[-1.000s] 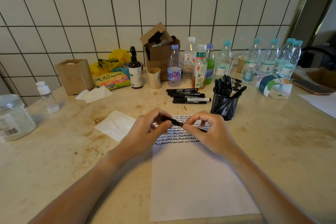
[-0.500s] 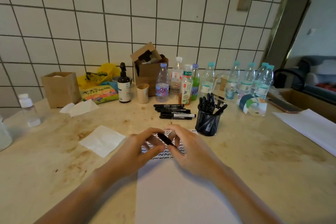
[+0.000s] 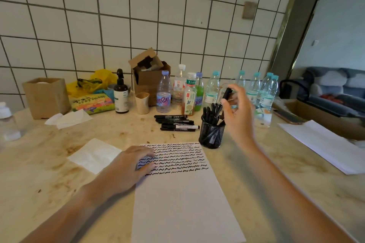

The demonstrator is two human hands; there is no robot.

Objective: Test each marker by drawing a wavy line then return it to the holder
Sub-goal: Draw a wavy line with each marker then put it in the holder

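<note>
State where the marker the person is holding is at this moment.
In the head view, right of centre, the black marker is pinched in the right hand, raised just above the black mesh holder, in front of the water bottles.

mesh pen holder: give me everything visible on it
The holder is a black wire-mesh cup, round, standing upright on the table just off the top right corner of the paper. It is packed with black markers that stick out tilted. The right hand hovers above it holding one more marker; nothing grips the holder.
</note>
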